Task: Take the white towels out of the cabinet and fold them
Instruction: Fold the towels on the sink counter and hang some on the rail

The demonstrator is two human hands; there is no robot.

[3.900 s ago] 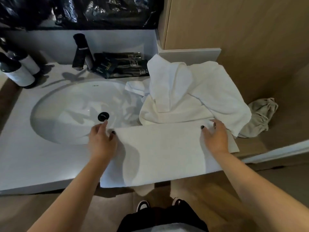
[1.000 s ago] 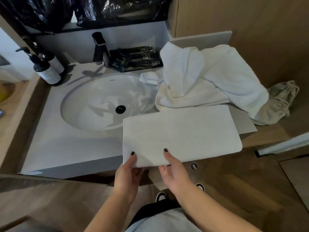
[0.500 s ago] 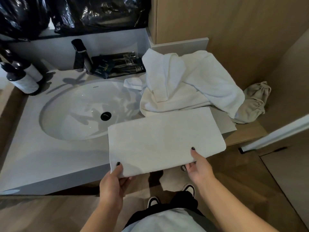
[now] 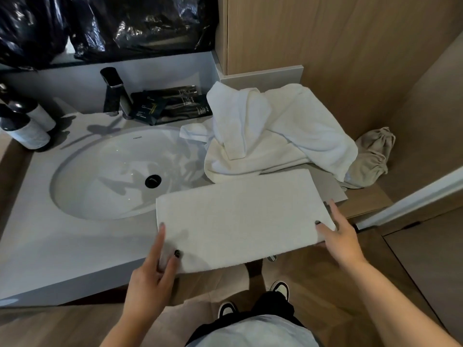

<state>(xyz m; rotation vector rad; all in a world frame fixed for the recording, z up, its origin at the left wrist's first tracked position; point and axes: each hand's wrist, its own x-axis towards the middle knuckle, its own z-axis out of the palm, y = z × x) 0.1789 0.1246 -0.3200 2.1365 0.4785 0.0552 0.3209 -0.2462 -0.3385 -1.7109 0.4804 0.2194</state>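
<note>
On the counter edge, both hands (image 4: 150, 271) (image 4: 338, 236) pinch the folded towel (image 4: 238, 216), fingers hidden beneath.

Counts at the sink
One folded towel (image 4: 240, 216), two bottles (image 4: 25, 128) (both dark-capped), one tap (image 4: 114, 92), one beige bag (image 4: 370, 156).

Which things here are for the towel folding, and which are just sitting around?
For the job:
folded towel
unfolded towel pile
left hand
right hand

Just lying about:
sink
tap
two bottles
dark packets
beige bag
</note>
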